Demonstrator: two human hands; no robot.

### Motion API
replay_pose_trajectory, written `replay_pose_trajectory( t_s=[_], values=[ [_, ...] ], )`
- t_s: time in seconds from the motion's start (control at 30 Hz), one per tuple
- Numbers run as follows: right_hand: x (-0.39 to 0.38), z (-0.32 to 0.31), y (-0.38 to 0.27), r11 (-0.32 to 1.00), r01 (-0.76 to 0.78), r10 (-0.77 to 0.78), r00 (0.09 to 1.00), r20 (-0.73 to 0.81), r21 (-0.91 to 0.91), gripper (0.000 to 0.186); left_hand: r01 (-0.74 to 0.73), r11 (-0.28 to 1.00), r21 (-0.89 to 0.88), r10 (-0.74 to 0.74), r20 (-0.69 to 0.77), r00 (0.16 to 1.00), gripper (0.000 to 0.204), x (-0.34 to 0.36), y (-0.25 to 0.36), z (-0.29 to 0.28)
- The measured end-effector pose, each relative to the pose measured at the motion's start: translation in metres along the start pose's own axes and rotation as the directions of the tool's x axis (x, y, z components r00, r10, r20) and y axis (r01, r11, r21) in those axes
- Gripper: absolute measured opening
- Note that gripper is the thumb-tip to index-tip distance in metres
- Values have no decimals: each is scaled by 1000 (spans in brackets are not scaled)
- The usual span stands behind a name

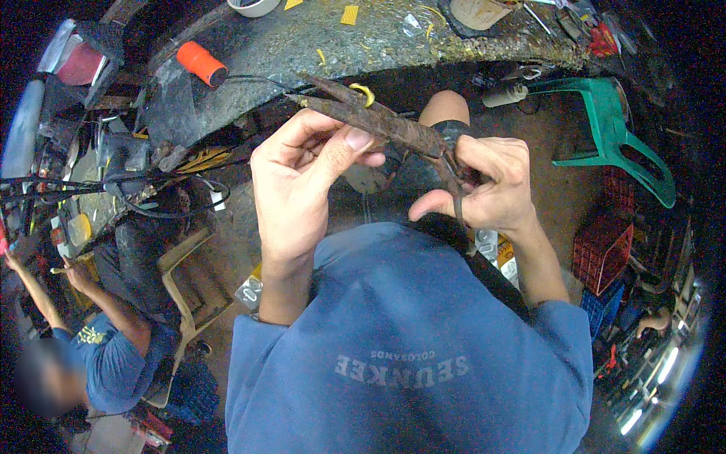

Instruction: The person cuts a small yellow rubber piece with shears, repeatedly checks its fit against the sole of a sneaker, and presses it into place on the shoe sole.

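My right hand (495,178) is wrapped round the thin handles of a worn brown shears-like tool (404,132). Its two long, pointed jaws stand apart and reach leftward in front of me. A curled yellow strip (364,95) shows at the jaws, on their far side. My left hand (302,166) is closed, thumb and fingers pinched together at the lower edge of the near jaw. Whether they grip the jaw itself or a small piece there is hidden.
Beyond my hands, a worn workbench (302,45) carries yellow scraps, an orange cylinder (202,63) and a white tape roll (253,6). A green plastic chair (605,129) and a red crate (603,253) stand at right. Black cables (128,185) cross the left side, near a co-worker (125,356).
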State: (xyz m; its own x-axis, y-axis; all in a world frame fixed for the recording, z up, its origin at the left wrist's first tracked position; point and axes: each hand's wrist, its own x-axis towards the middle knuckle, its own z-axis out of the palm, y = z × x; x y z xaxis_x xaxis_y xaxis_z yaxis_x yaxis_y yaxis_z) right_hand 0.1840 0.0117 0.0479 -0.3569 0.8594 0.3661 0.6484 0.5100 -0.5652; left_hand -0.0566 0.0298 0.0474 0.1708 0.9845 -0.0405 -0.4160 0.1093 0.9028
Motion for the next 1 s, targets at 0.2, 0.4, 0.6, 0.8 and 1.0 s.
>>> replay_pose_trajectory(
  t_s=[0.2,0.4,0.6,0.8,1.0],
  values=[
    [-5,11,-3,915,-291,293,955,36,278,65,106,976,-190,-122,-73,990,20,1,-7,3],
    [9,21,-19,589,-371,489,871,49,718,27,151,976,-156,-167,-95,981,26,2,-15,11],
    [27,26,-23,439,-336,550,834,47,833,25,145,974,173,-148,6,989,39,-1,-3,13],
    [20,23,-24,413,-421,548,823,149,808,22,85,961,263,-102,50,994,61,-5,10,13],
    [21,42,-33,464,-238,643,753,-139,853,20,38,999,-11,-39,-45,998,64,-6,-3,24]
  ],
)
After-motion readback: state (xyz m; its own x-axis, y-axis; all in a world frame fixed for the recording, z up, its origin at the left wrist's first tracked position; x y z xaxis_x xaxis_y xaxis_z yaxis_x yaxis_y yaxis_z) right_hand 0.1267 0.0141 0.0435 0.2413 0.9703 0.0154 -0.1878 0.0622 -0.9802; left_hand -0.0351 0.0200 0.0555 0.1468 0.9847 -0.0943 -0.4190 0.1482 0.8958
